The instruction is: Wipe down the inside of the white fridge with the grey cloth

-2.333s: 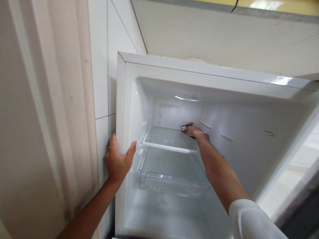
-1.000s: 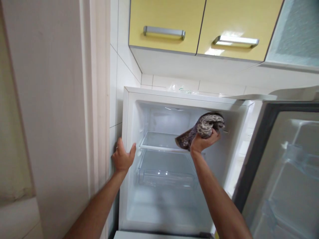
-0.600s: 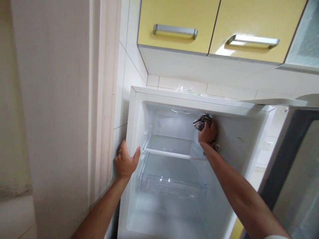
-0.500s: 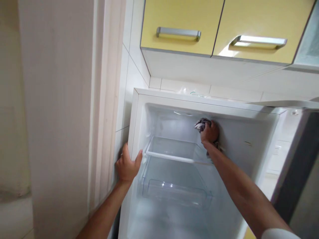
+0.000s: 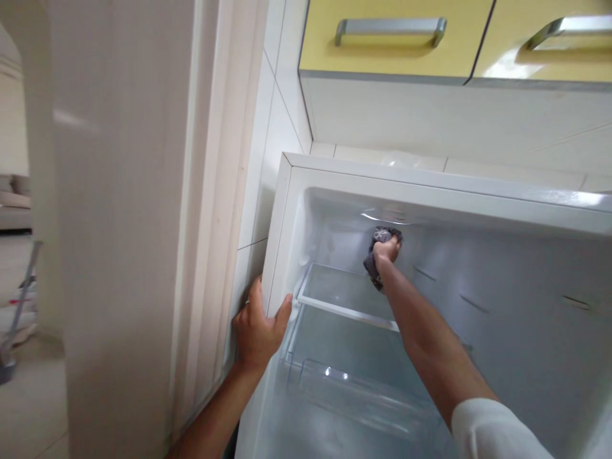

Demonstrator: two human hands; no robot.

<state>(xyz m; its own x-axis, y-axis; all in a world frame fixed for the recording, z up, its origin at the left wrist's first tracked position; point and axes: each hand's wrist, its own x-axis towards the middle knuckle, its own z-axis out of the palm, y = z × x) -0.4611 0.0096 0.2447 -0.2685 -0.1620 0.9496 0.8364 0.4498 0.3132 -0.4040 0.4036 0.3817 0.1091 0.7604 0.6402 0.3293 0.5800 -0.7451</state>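
My right hand (image 5: pixel 388 247) is closed on a crumpled dark grey patterned cloth (image 5: pixel 373 264). It reaches deep inside the refrigerator (image 5: pixel 335 175), holding the cloth near the back wall, just under the ceiling light cover (image 5: pixel 385 217). Part of the cloth hangs down over the upper glass shelf (image 5: pixel 344 285). At the refrigerator's left edge, my left hand (image 5: pixel 261 328) grips the frame, its thumb on the front and its other fingers around the outer side, partly hidden. A clear plastic drawer (image 5: pixel 354 392) sits below the shelves.
Yellow cupboards (image 5: pixel 396 54) with metal handles hang above the refrigerator. A pale door frame (image 5: pixel 220 191) and a tiled wall (image 5: pixel 282 108) stand close on the left. Beyond the doorway, a sofa (image 5: pixel 14 213) and a long-handled cleaning tool (image 5: pixel 21 306) show.
My right hand has moved the cloth left and deeper, from the right wall to the back wall. My left hand keeps its hold on the frame. The view has shifted.
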